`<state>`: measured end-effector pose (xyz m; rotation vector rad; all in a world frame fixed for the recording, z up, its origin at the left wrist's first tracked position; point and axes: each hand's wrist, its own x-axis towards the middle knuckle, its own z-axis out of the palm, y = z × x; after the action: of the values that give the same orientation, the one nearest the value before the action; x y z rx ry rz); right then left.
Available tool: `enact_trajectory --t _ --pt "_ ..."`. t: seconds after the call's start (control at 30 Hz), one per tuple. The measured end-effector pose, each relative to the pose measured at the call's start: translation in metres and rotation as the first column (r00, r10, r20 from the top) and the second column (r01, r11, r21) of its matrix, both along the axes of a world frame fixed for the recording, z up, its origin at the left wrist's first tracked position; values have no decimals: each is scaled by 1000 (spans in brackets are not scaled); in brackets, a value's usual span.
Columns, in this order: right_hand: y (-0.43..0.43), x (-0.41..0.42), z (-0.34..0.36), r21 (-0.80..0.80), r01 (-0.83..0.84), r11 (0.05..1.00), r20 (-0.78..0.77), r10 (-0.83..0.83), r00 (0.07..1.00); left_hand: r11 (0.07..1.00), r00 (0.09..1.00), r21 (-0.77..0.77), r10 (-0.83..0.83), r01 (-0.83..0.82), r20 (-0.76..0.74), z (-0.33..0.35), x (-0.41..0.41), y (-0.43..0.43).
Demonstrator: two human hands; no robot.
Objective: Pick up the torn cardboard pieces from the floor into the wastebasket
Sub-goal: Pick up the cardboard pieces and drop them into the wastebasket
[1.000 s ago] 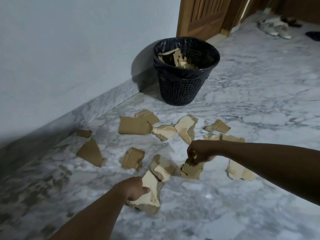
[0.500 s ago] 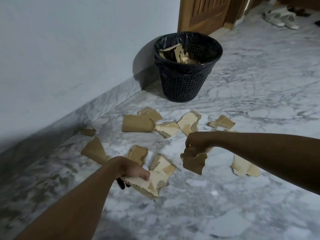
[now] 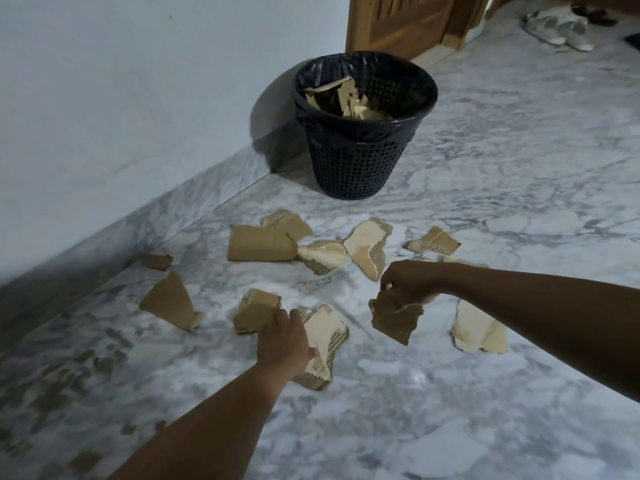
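Both hands grip cardboard: left hand (image 3: 284, 344) fingers clasp pale pieces (image 3: 325, 336), right hand (image 3: 408, 284) fingers pinch a brown scrap (image 3: 394, 318).

Grey-veined marble floor (image 3: 485, 174) meets a plain pale wall (image 3: 121, 98) above a marble skirting (image 3: 180, 216); the light is dim. A wooden door (image 3: 398, 19) stands far back; pale sandals (image 3: 561, 29) lie beside it.

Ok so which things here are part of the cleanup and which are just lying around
Part of the job:
- wastebasket, already holding some cardboard
- brown piece in the right hand
- pale pieces in the left hand
- torn pieces on the floor, such as the folded brown one

Just lying about:
- white sandals by the wooden door
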<state>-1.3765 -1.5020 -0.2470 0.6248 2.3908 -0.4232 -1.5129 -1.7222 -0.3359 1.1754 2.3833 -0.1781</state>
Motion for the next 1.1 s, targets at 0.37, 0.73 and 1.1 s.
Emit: enact_trajectory --t 0.37,0.73,1.1 --pt "69 146 -9 -108 811 575 77 -808 584 981 972 -41 -182 189 146 -12 -8 34" --pt "52 148 -64 -92 752 652 -4 -756 655 991 931 74 -129 110 342 -19 22 59" --pt "136 98 -37 158 567 809 -88 -560 824 991 949 31 -131 127 288 -21 29 71"
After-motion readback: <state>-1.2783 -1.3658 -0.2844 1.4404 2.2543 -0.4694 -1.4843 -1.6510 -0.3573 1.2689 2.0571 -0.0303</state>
